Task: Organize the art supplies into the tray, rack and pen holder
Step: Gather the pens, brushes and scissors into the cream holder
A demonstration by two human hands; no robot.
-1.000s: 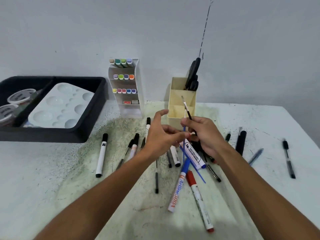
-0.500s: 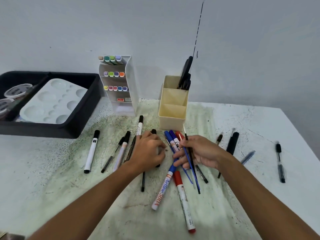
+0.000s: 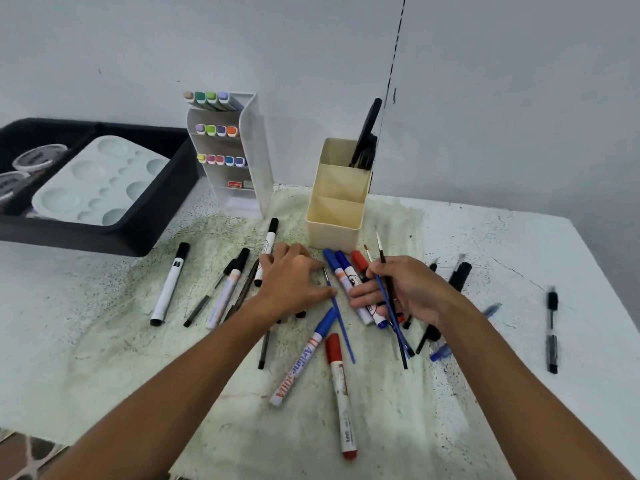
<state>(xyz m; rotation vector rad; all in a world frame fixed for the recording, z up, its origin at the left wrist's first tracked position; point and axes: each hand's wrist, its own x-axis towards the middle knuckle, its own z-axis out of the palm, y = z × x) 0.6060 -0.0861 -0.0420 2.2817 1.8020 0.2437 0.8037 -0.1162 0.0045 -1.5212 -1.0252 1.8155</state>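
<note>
1. Right hand (image 3: pixel 412 292) has fingers curled round two thin paintbrushes (image 3: pixel 388 289), one blue-handled, one dark, bristles pointing toward the cream pen holder (image 3: pixel 334 216)
2. Left hand (image 3: pixel 294 278) lies palm down on the loose pile, fingers bent over a black pen; whether it really grips anything I cannot tell
3. Third blue brush (image 3: pixel 337 317) lies on the cloth between the hands, just beside the left fingertips
4. Markers scattered on the cloth: blue marker (image 3: pixel 301 362), red marker (image 3: pixel 341 393), black-capped white marker (image 3: pixel 169 285). Tray (image 3: pixel 104 237) sits left, marker rack (image 3: pixel 242 150) behind
5. Risk: the brushes are held loosely crossed, so one may slip out when lifted
6. Risk: left wrist may sweep nearby pens and roll them toward the table edge
7. Risk: holder's back slot already has scissors (image 3: pixel 367 133); bumping it could tip the holder
</note>
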